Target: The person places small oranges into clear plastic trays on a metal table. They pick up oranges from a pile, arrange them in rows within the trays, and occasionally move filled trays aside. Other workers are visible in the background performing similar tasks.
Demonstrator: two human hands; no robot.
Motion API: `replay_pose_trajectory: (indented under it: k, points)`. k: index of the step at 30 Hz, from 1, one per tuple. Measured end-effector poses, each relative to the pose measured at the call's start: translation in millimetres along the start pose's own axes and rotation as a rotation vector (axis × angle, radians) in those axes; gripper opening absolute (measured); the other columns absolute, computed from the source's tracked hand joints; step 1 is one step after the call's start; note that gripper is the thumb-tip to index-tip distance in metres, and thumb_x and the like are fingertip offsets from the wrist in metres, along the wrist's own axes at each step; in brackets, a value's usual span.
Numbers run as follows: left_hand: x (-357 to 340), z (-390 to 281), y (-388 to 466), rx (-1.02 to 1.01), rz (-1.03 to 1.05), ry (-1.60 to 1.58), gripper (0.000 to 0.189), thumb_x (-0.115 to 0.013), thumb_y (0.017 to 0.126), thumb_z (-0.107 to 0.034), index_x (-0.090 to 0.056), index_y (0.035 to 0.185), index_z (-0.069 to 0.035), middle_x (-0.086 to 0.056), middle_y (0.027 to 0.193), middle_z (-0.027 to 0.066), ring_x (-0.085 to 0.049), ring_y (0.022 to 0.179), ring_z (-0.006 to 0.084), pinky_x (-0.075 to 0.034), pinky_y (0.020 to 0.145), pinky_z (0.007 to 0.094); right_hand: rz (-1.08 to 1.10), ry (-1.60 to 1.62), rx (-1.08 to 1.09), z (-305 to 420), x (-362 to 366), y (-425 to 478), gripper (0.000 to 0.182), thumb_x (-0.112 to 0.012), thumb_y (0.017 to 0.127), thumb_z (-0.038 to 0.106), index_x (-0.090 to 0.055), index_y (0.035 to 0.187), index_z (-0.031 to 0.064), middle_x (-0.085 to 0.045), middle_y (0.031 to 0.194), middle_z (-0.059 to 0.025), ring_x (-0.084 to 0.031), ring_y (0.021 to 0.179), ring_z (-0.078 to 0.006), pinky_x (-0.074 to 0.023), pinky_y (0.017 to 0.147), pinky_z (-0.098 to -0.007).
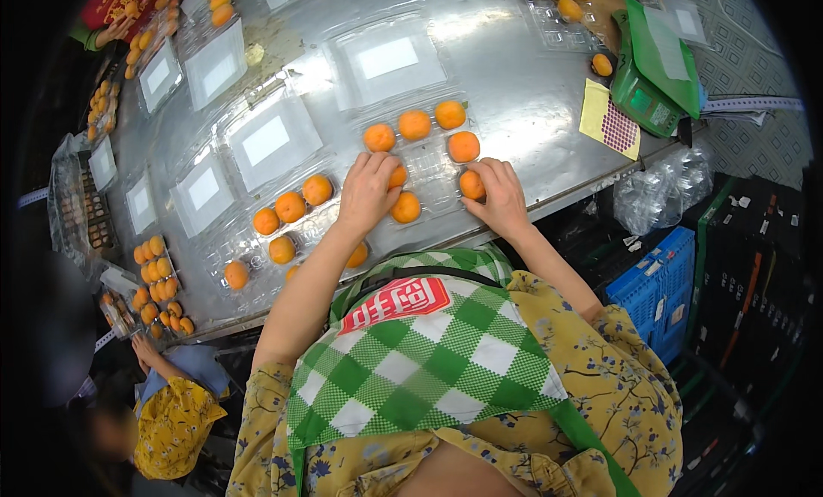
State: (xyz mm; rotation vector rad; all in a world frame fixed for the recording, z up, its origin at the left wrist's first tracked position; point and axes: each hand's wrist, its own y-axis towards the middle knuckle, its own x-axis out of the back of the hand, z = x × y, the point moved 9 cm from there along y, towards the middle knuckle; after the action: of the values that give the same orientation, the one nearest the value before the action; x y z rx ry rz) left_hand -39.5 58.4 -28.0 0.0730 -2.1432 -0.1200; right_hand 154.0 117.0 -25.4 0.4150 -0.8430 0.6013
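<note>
Before me a clear plastic clamshell tray (437,191) lies on the steel table with its lid (418,79) folded back. Round orange fruits (415,124) sit in its outer cups, while the middle cups hold none. My left hand (368,191) has its fingers around a fruit (398,176) on the tray's left side, just above another fruit (406,207). On the opposite side, my right hand (498,195) grasps a fruit (472,185) between thumb and fingers. A second, partly filled tray (251,265) lies to the left, partly hidden by my left forearm.
A green scale (652,79) stands at the right, beside a yellow sticker sheet (609,119) and a loose fruit (602,65). Below the table edge are plastic packaging (662,188) and a blue crate (656,291). Other people's hands (146,352) are at the left.
</note>
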Motion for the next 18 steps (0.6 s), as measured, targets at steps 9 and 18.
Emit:
replay_pose_trajectory:
  k: [9,18]
  points:
    - [6,15,-6,0.242,-0.025,-0.273,0.056,-0.073,0.069,-0.002,-0.053,0.121,-0.007,-0.056,0.109,0.0099,-0.054,0.104,0.0246,-0.048,0.086,0.0351,-0.046,0.042,0.0,11,14,1,0.051,-0.079,0.069,0.012,-0.057,0.115,0.0056,-0.056,0.112,-0.0099,-0.054,0.101,-0.0286,-0.0467,0.086,-0.0384]
    - [68,-64,-12,0.112,-0.153,-1.108,0.075,-0.077,0.073,-0.007,-0.04,0.139,-0.006,-0.053,0.116,0.0076,-0.054,0.111,0.0198,-0.046,0.092,0.0352,0.579,1.976,-0.574,88,-32,-6,0.048,-0.058,0.094,0.036,-0.049,0.127,0.0018,-0.058,0.116,-0.0079,-0.06,0.099,-0.0164,-0.0515,0.085,-0.0351]
